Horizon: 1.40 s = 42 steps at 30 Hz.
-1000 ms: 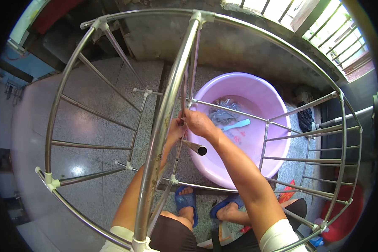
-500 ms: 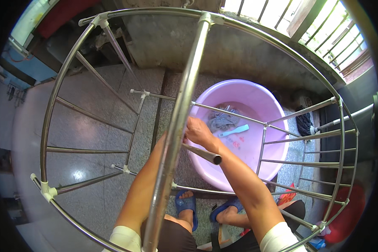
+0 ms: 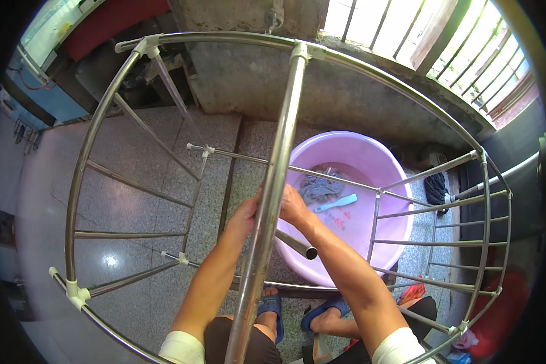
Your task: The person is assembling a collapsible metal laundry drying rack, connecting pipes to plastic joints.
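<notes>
A large metal-tube rack frame (image 3: 285, 115) with white plastic joints surrounds my arms, its thick middle bar crossing in front of my hands. My left hand (image 3: 246, 212) is on the left of that bar, its curled fingers partly behind it. My right hand (image 3: 293, 206) is just right of the bar, fingers closed and turned inward. Whatever they hold is hidden behind the bar. Below my right wrist, a metal tube (image 3: 296, 243) with an open end juts out toward the lower right; its other end passes behind the bar.
Beyond my right hand stands a pink-purple tub (image 3: 352, 136) with wet grey cloth (image 3: 321, 189) and a light blue brush (image 3: 337, 202). A mop (image 3: 435, 191) leans at the right. A concrete wall (image 3: 236, 85) and barred window (image 3: 400, 30) are behind. Blue slippers (image 3: 272, 315) are on my feet.
The view has shifted, so the tub and frame sit slightly lower. My left hand has come into sight left of the middle bar; my right hand is slightly lower and farther right.
</notes>
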Each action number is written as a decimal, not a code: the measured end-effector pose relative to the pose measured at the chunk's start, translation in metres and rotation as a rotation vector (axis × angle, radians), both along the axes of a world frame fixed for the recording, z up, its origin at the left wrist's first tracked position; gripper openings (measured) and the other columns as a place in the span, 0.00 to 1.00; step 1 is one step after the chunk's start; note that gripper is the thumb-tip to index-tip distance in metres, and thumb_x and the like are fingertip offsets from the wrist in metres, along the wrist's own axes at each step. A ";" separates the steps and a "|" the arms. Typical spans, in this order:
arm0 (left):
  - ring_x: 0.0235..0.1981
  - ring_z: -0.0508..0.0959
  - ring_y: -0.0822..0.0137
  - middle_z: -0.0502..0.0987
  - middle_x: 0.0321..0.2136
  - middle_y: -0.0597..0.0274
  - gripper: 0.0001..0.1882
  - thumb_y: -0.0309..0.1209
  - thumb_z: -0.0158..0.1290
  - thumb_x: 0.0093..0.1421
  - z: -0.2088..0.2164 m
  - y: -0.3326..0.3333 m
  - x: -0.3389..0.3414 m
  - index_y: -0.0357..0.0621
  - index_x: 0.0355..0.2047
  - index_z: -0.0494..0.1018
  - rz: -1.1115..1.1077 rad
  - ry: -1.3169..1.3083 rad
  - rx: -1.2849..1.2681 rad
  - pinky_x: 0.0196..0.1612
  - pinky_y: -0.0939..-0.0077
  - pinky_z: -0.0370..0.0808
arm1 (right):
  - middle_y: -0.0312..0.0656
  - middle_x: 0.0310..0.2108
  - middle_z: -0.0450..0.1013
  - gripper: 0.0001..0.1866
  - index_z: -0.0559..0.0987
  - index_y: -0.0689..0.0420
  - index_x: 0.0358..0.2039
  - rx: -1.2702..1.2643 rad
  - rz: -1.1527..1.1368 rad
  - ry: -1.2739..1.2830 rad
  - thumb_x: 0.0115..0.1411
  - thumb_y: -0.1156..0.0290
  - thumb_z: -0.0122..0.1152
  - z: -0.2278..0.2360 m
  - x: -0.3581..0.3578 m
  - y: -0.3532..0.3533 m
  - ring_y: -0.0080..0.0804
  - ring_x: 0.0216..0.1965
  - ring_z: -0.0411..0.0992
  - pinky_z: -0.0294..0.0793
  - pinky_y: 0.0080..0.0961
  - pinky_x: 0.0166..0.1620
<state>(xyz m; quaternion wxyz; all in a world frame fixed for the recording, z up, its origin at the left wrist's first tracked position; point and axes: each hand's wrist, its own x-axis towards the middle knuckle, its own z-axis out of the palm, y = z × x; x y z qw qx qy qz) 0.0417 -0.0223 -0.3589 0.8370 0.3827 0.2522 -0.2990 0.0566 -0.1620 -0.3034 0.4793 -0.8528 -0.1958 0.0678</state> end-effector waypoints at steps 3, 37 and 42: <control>0.11 0.62 0.75 0.65 0.13 0.71 0.19 0.51 0.49 0.60 -0.009 -0.009 -0.002 0.50 0.24 0.69 0.033 -0.124 -0.018 0.15 0.80 0.58 | 0.48 0.26 0.74 0.11 0.72 0.56 0.35 -0.027 -0.063 -0.016 0.61 0.62 0.49 -0.007 -0.001 -0.004 0.50 0.30 0.74 0.72 0.41 0.34; 0.38 0.77 0.66 0.77 0.38 0.53 0.26 0.47 0.50 0.61 0.274 0.024 -0.094 0.31 0.43 0.72 0.036 -1.042 0.472 0.47 0.69 0.71 | 0.45 0.34 0.76 0.12 0.77 0.62 0.40 0.857 -0.088 -0.079 0.62 0.67 0.54 0.165 -0.103 0.019 0.32 0.35 0.76 0.73 0.24 0.38; 0.40 0.77 0.65 0.77 0.38 0.52 0.22 0.40 0.53 0.60 0.284 0.023 -0.097 0.29 0.44 0.72 0.016 -0.931 0.481 0.49 0.69 0.71 | 0.43 0.31 0.77 0.11 0.77 0.60 0.40 0.827 -0.121 -0.048 0.62 0.66 0.53 0.172 -0.099 0.021 0.33 0.33 0.76 0.72 0.25 0.37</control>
